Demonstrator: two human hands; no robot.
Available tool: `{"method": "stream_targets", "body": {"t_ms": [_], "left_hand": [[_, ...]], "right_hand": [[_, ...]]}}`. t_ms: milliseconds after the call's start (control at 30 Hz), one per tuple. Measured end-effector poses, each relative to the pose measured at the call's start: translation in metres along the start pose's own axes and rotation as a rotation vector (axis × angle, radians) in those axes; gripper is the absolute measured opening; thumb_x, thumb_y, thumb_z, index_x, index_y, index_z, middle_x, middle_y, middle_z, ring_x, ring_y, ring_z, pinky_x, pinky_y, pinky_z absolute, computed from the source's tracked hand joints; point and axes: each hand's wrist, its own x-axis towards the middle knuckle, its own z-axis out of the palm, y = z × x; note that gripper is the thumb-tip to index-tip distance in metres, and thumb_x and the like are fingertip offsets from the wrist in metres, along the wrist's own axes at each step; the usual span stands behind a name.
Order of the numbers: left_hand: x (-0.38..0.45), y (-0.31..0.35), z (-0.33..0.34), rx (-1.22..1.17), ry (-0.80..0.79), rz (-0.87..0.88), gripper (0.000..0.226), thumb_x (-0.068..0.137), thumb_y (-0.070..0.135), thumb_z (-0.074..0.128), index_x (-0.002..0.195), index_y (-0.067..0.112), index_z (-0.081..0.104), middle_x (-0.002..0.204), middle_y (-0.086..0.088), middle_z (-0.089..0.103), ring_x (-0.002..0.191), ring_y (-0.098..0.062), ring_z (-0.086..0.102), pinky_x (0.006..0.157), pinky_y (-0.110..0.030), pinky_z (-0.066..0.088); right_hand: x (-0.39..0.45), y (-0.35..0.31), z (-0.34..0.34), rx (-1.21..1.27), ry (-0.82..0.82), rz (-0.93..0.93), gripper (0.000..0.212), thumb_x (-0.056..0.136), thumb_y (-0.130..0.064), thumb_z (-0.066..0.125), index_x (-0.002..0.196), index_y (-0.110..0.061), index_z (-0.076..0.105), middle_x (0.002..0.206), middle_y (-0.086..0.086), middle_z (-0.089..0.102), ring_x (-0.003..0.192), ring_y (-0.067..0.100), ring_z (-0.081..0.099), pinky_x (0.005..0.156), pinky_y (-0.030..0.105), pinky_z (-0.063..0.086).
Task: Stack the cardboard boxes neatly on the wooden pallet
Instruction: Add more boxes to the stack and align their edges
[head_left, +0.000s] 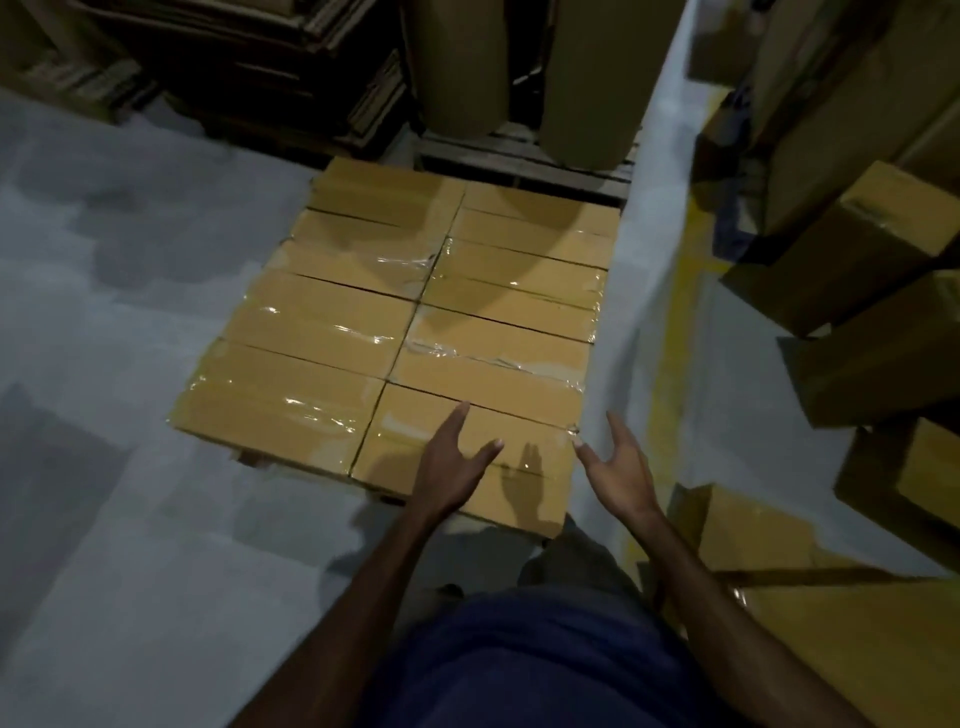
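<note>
Several flat cardboard boxes (332, 322), taped with clear tape, lie in two columns side by side, forming a flat layer low over the grey floor. The wooden pallet beneath them is almost wholly hidden. Over the nearest box (519, 441) in the right column hovers my left hand (452, 462), fingers spread and straight, holding nothing. My right hand (621, 467) is just off that box's right edge, palm turned inward and fingers relaxed, also holding nothing. Whether either hand touches the box is unclear.
More cardboard boxes (872, 270) are piled at the right, and another box (810, 597) lies close to my right arm. Large brown paper rolls (587, 78) stand on a pallet (524, 161) behind the layer. A yellow floor line (670, 332) runs along the right.
</note>
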Motion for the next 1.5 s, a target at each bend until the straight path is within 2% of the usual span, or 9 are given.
{"method": "stream_targets", "body": {"t_ms": [300,467,533,600,633,700,767,1100,1500], "left_hand": [[-0.066,-0.015,-0.032,0.076,-0.191,0.118,0.08,0.095,0.053,0.072,0.163,0.028,0.037,0.168,0.002,0.038,0.152,-0.021,0.038,0.121,-0.045,0.036],[-0.091,0.006,-0.003,0.092,-0.385,0.214,0.078,0.095,0.055,0.071,0.161,0.026,0.041,0.165,0.003,0.043,0.15,-0.021,0.041,0.12,-0.042,0.036],[-0.104,0.017,0.016,0.104,-0.456,0.243,0.074,0.097,0.049,0.071,0.161,0.028,0.04,0.16,0.006,0.048,0.143,-0.007,0.049,0.112,-0.028,0.041],[-0.116,0.027,0.032,0.112,-0.525,0.277,0.07,0.099,0.042,0.071,0.161,0.027,0.04,0.139,0.012,0.06,0.112,0.022,0.057,0.089,-0.005,0.044],[-0.122,0.031,0.039,0.12,-0.549,0.302,0.07,0.099,0.043,0.071,0.16,0.028,0.04,0.136,0.013,0.062,0.111,0.022,0.057,0.089,-0.005,0.043],[-0.134,0.038,0.05,0.143,-0.58,0.357,0.074,0.097,0.05,0.072,0.161,0.029,0.041,0.157,0.008,0.051,0.142,-0.004,0.048,0.109,-0.024,0.039],[-0.143,0.044,0.062,0.154,-0.617,0.38,0.075,0.095,0.053,0.072,0.16,0.029,0.042,0.165,0.006,0.043,0.151,-0.017,0.04,0.115,-0.033,0.034],[-0.185,0.081,0.155,0.265,-0.715,0.443,0.08,0.093,0.057,0.072,0.161,0.029,0.041,0.165,0.002,0.042,0.151,-0.021,0.04,0.122,-0.045,0.036],[-0.217,0.127,0.288,0.511,-0.768,0.472,0.082,0.095,0.058,0.07,0.162,0.022,0.039,0.167,-0.002,0.04,0.15,-0.028,0.042,0.122,-0.048,0.037]], "right_hand": [[-0.134,0.006,0.009,0.133,0.225,0.138,0.073,0.103,-0.04,0.064,0.164,-0.021,0.029,0.166,0.002,0.036,0.149,0.026,0.039,0.111,0.034,0.034],[-0.202,0.042,-0.019,0.18,0.373,0.243,0.079,0.099,-0.051,0.064,0.165,-0.025,0.029,0.166,0.002,0.038,0.148,0.027,0.041,0.119,0.049,0.039],[-0.228,0.058,-0.029,0.213,0.432,0.296,0.075,0.102,-0.044,0.064,0.164,-0.02,0.03,0.166,0.003,0.038,0.149,0.027,0.039,0.12,0.047,0.037],[-0.25,0.076,-0.036,0.245,0.48,0.339,0.076,0.102,-0.043,0.065,0.164,-0.016,0.03,0.166,0.005,0.037,0.152,0.028,0.037,0.122,0.047,0.035],[-0.26,0.086,-0.038,0.263,0.501,0.367,0.078,0.101,-0.043,0.066,0.165,-0.016,0.029,0.167,0.005,0.036,0.152,0.028,0.036,0.122,0.047,0.035],[-0.277,0.104,-0.042,0.32,0.537,0.418,0.079,0.101,-0.042,0.067,0.165,-0.017,0.029,0.167,0.005,0.036,0.152,0.028,0.036,0.122,0.046,0.035],[-0.291,0.12,-0.047,0.366,0.57,0.469,0.079,0.101,-0.043,0.067,0.165,-0.018,0.028,0.168,0.005,0.035,0.152,0.028,0.035,0.121,0.044,0.036],[-0.348,0.223,-0.081,0.54,0.733,0.614,0.082,0.1,-0.046,0.066,0.166,-0.021,0.025,0.17,0.002,0.03,0.154,0.028,0.032,0.123,0.048,0.034],[-0.345,0.345,-0.152,0.64,0.696,0.703,0.079,0.1,-0.044,0.066,0.165,-0.019,0.028,0.169,0.005,0.032,0.153,0.03,0.034,0.122,0.048,0.035]]}}
